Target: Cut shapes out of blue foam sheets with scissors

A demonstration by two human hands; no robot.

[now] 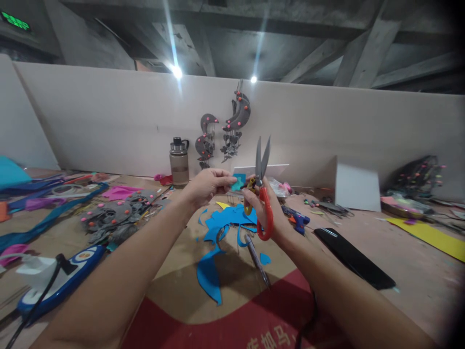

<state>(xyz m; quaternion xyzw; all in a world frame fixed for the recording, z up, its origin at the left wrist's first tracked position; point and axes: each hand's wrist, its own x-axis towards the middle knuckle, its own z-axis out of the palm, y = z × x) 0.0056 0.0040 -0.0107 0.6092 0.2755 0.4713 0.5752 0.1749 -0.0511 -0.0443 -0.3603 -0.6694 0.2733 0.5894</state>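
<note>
My left hand pinches a small teal-blue piece of craft sheet between thumb and fingers. Just right of it, my right hand grips a pair of scissors with red and yellow handles; the blades point up and stand slightly apart, clear of the piece. Below both hands lie blue scraps, a curved blue cut-out, a small blue heart and a pen. Whether the cut material is felt or foam I cannot tell.
A bottle stands by the white partition, where grey moon hangings hang. At left are grey ornaments and a blue power strip. A glue gun and a black phone lie at right.
</note>
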